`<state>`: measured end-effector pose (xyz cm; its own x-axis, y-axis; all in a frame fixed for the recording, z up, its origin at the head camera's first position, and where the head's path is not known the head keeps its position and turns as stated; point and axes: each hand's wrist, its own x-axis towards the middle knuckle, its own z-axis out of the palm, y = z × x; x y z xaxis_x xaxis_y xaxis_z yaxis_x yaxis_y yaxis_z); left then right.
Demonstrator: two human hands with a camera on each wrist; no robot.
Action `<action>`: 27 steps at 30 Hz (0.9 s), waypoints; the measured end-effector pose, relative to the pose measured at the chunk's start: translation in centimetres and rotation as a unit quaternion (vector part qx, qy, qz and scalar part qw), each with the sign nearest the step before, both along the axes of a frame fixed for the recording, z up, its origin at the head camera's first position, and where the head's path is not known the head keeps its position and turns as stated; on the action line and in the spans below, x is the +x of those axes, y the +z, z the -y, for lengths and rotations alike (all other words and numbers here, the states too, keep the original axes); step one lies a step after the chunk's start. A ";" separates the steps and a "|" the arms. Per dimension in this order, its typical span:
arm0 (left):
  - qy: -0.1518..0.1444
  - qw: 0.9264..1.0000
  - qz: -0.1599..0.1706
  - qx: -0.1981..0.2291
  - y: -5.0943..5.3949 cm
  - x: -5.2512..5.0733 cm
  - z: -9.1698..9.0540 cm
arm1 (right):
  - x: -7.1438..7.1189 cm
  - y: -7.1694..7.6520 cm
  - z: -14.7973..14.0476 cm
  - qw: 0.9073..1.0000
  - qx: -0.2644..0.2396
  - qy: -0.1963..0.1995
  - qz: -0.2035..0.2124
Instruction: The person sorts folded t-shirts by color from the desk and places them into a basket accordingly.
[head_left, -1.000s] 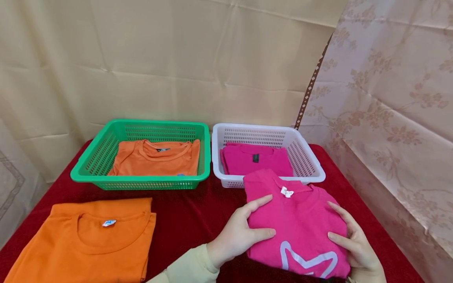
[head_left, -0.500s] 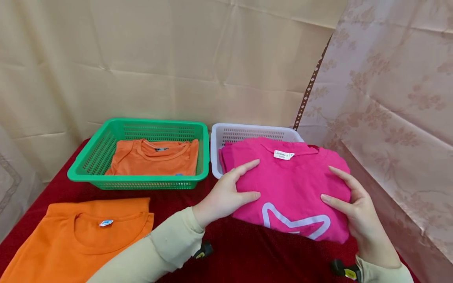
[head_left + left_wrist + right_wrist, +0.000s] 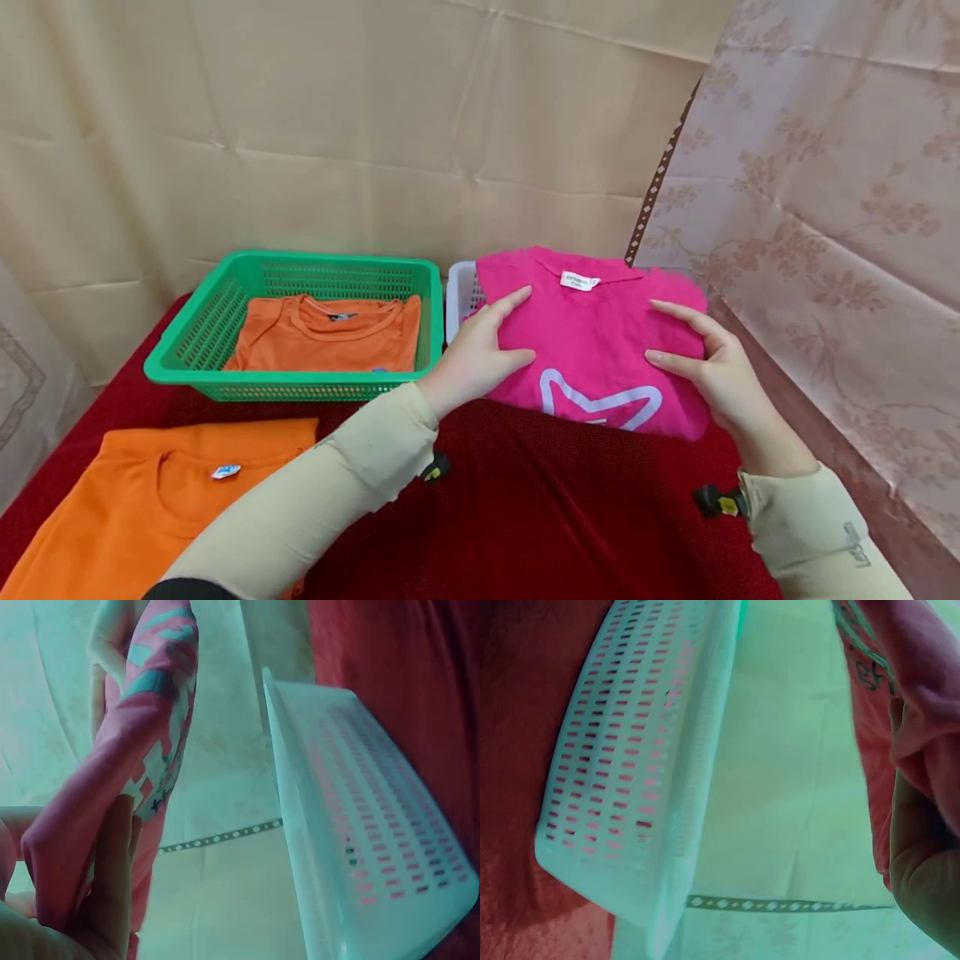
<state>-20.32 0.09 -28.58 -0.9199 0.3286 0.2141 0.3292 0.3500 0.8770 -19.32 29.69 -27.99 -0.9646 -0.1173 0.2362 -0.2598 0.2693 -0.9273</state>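
Observation:
A folded pink T-shirt (image 3: 600, 333) with a white star outline and a white neck label hangs in the air over the white basket (image 3: 457, 296), hiding most of it. My left hand (image 3: 472, 354) grips its left side, thumb on top and fingers curled beneath, as the left wrist view shows. On the other side my right hand (image 3: 708, 367) holds the shirt the same way. Both wrist views show a gap between the shirt (image 3: 97, 772) and the basket's rim (image 3: 697, 787). Pink cloth inside the basket shows through its slots.
Left of the white basket stands a green basket (image 3: 292, 379) with a folded orange T-shirt (image 3: 330, 337) in it. Another orange T-shirt (image 3: 187, 483) lies folded at the front left of the red-covered table (image 3: 540, 517). Curtains (image 3: 337, 125) hang behind and at the right.
Both hands have carried the pink T-shirt forward and up, from in front of the white basket to above it, then slightly left. The orange T-shirts have stayed in place.

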 end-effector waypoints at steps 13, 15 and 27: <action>0.034 0.995 -0.025 -0.089 0.2 -4.7 -0.8 | -6.1 0.1 -0.1 0.990 0.112 -0.069 0.052; 0.039 0.994 -0.019 -0.101 -0.2 -5.3 -0.8 | -7.0 0.1 0.0 0.988 0.126 -0.063 0.055; 0.068 0.988 -0.020 -0.135 -3.4 -8.0 -0.8 | -11.4 -2.5 0.6 0.973 0.223 -0.061 -0.016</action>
<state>-28.36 0.86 -32.00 -0.9518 0.2532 0.1729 0.2961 0.6126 0.7328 -30.76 29.11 -30.46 -0.9708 -0.1009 0.2178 -0.2277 0.6740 -0.7027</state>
